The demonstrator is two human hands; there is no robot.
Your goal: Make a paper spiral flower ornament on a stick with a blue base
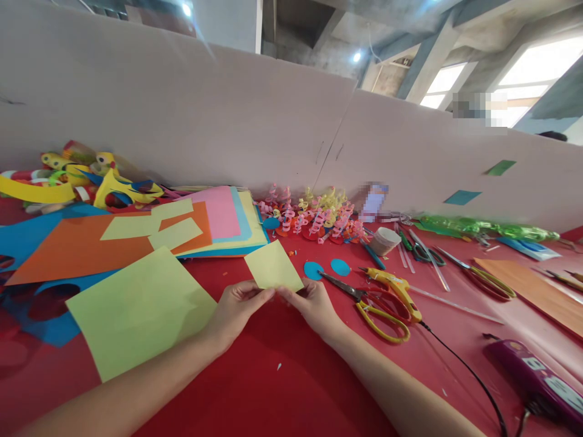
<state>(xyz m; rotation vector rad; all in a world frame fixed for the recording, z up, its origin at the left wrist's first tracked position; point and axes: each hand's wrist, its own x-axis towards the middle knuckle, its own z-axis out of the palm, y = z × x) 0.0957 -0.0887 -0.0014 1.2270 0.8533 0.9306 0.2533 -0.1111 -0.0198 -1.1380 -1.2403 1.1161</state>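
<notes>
Between my two hands is a small square of pale yellow paper (274, 265), lifted off the red table. My left hand (240, 306) pinches its near edge with thumb and fingers. Close beside it, my right hand (314, 303) grips the same edge, the thumbs almost meeting. A larger pale yellow sheet (141, 309) lies left of my left hand. Several small yellow paper pieces (175, 233) rest on an orange sheet (86, 237) farther back. Right of my right hand are scissors (382, 306) with red and yellow handles and two blue paper circles (340, 267).
A yellow glue gun (396, 288) trails a black cord toward a purple device (532, 370). More scissors (483, 276), glue sticks (428, 261) and a green plastic bottle (483, 227) lie at right. Curled paper crafts (319, 215) stand at the back against a pale partition (228, 121).
</notes>
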